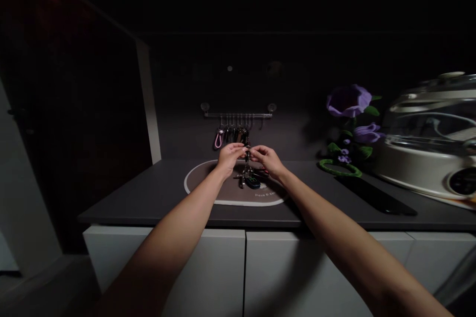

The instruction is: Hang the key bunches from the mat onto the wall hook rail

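My left hand [231, 156] and my right hand [266, 158] meet in the middle of the view, fingers pinched on the ring of a bunch of keys [244, 174]. Several metal keys hang down from it over the mat, and a dark key fob [253, 182] is among them. Just behind my hands, more keys hang on a wall rail [238, 115] with hooks, among them a pink loop strap [219, 139]. Something reddish shows beside my right fingers, too small to name.
Below my hands lies a brown oval mat [203, 183] with a white edge on the dark counter [148, 198]. Purple artificial flowers [349, 100] stand to the right, near a black flat object [375, 194] and a large cream appliance [416, 158] with a clear cover. White cabinet doors [208, 267] are underneath.
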Action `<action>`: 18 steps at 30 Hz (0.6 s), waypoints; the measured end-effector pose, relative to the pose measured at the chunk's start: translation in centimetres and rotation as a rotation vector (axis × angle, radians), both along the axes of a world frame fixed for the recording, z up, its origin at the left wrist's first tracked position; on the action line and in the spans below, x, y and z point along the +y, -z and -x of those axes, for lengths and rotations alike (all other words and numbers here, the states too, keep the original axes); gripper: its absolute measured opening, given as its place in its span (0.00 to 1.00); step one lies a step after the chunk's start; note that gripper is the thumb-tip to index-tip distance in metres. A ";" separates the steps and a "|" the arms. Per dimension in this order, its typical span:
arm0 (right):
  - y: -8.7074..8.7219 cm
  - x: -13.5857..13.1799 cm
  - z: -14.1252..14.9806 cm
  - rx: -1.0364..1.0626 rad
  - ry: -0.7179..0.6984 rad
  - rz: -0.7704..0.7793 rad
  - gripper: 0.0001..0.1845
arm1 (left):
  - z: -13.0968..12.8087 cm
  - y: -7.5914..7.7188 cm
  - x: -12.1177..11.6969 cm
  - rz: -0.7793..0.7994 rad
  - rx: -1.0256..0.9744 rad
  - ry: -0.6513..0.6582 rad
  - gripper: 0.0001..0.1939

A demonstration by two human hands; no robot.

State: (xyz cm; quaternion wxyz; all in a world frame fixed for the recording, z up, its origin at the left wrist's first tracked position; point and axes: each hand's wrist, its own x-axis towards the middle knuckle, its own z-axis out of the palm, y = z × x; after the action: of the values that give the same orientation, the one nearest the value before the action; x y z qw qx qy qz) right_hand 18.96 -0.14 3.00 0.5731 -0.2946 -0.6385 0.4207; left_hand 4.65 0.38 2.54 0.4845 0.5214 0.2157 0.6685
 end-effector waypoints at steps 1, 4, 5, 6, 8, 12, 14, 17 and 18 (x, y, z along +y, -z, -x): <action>0.0 0.1 0.0 -0.013 0.016 -0.016 0.15 | 0.0 0.1 0.1 0.001 -0.002 0.002 0.18; -0.1 0.3 0.1 0.002 0.043 -0.036 0.16 | 0.2 0.2 0.3 0.010 -0.018 -0.008 0.18; -0.2 0.5 0.2 0.027 0.044 -0.033 0.17 | 0.2 0.2 0.4 0.018 -0.023 -0.019 0.17; -0.3 0.6 0.2 0.054 0.044 -0.027 0.17 | 0.3 0.2 0.4 0.027 -0.025 -0.032 0.17; -0.6 1.0 0.3 0.100 0.047 -0.014 0.19 | 0.4 0.2 0.4 0.049 -0.015 -0.075 0.15; -1.8 2.0 0.3 0.153 0.080 0.004 0.21 | 0.6 0.1 0.2 0.085 0.030 -0.191 0.11; -2.5 2.7 0.4 0.169 0.111 0.010 0.21 | 0.6 0.1 0.1 0.101 0.053 -0.233 0.10; -3.6 4.0 0.7 0.180 0.149 0.026 0.19 | 0.6 0.1 0.0 0.129 0.071 -0.269 0.09; -3.9 4.3 0.8 0.187 0.161 0.034 0.17 | 0.6 0.2 0.1 0.139 0.072 -0.275 0.10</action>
State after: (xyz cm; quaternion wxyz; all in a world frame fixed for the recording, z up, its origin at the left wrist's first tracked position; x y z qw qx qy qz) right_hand 18.16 4.20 6.95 0.6570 -0.3142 -0.5493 0.4097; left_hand 4.10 0.46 2.36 0.4154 0.4757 0.3479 0.6929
